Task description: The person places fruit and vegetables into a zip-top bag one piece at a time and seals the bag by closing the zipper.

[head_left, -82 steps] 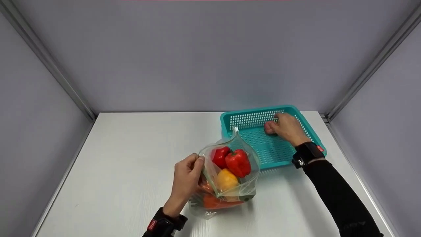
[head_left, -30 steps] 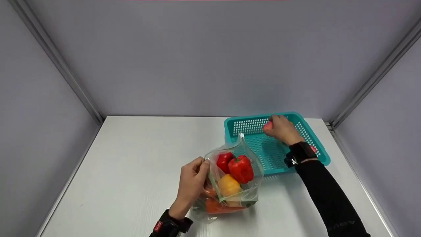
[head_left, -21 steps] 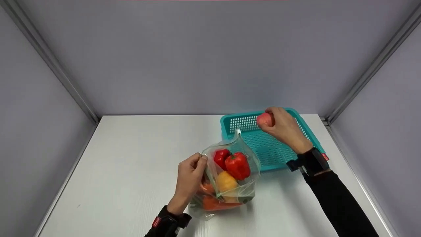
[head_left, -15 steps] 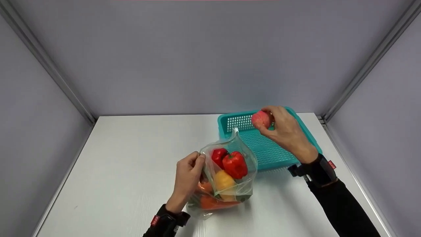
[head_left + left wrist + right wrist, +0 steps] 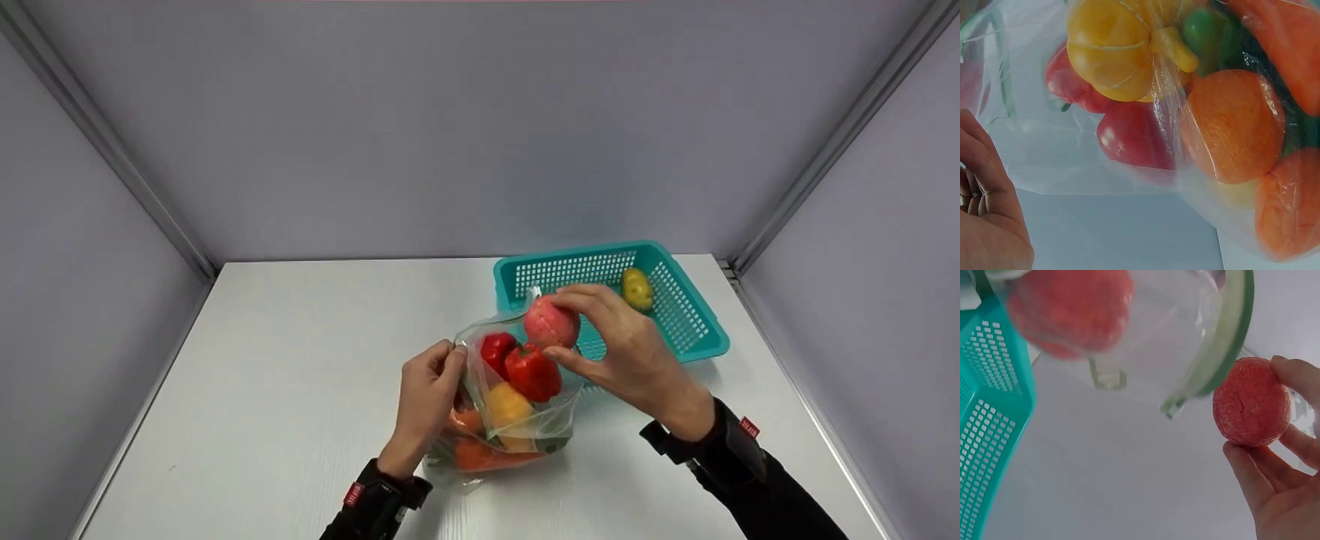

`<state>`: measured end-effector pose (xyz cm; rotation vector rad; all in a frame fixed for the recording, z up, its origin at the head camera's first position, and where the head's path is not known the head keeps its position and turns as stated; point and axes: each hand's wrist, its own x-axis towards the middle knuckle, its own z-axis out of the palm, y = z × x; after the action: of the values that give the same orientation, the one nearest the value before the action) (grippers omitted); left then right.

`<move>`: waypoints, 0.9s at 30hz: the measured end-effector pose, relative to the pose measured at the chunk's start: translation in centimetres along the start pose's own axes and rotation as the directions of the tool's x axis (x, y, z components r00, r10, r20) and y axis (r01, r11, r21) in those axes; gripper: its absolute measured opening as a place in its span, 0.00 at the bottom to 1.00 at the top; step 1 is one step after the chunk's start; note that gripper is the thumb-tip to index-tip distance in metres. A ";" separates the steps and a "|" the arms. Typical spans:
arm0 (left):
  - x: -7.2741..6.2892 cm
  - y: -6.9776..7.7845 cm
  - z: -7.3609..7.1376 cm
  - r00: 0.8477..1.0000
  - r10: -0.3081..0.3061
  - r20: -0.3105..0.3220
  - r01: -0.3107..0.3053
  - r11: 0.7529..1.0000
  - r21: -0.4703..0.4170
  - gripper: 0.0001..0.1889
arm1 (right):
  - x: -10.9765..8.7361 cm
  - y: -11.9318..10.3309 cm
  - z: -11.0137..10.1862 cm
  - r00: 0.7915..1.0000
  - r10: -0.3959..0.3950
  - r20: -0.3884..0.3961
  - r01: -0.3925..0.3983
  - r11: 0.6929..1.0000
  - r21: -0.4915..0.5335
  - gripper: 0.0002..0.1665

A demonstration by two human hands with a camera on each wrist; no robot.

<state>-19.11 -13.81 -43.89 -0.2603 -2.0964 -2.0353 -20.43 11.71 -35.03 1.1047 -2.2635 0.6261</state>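
Note:
My left hand point(image 5: 424, 397) pinches the edge of a clear plastic zip bag point(image 5: 564, 411) and holds its mouth open. Through the film show red bell peppers point(image 5: 533, 373), a ribbed yellow pumpkin point(image 5: 1109, 50), round orange pieces point(image 5: 1235, 126) and a long orange carrot-like piece point(image 5: 1292, 45). Right at the bag's mouth, my right hand point(image 5: 637, 360) grips a round pinkish-red fruit point(image 5: 551, 322) between thumb and fingertips. In the right wrist view the fruit's skin looks wrinkled, and the bag's green rim point(image 5: 1233, 343) passes close beside it.
Behind the bag on the right stands a teal mesh basket point(image 5: 577, 271), partly covered by the bag and right hand. A yellow potato-like piece point(image 5: 637, 289) lies in it. The white table point(image 5: 300, 360) ends at grey walls point(image 5: 450, 135) behind and at both sides.
My right hand took the pinkish-red fruit out of the basket and brought it left and nearer, to the bag's mouth. The yellow piece in the basket has come into view. The left hand keeps its pinch.

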 end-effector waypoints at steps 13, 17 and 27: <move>0.3 0.6 0.2 1.000 0.027 0.005 -0.027 0.999 0.017 0.20 | -0.4 -1.8 3.6 0.996 0.009 0.089 -0.005 0.999 -0.049 0.34; 0.3 0.8 0.1 1.000 0.027 0.000 -0.027 0.999 0.019 0.20 | -0.2 -1.8 4.7 0.994 -0.006 0.105 0.012 0.998 -0.058 0.33; 0.3 1.2 -0.2 0.999 0.043 0.012 -0.044 0.999 0.025 0.20 | -2.0 -0.8 3.5 0.995 0.055 -0.084 -0.063 0.994 -0.089 0.26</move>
<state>-19.04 -13.93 -42.67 -0.3109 -2.1030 -1.9856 -19.64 10.20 -38.81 0.9546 -2.2387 0.5743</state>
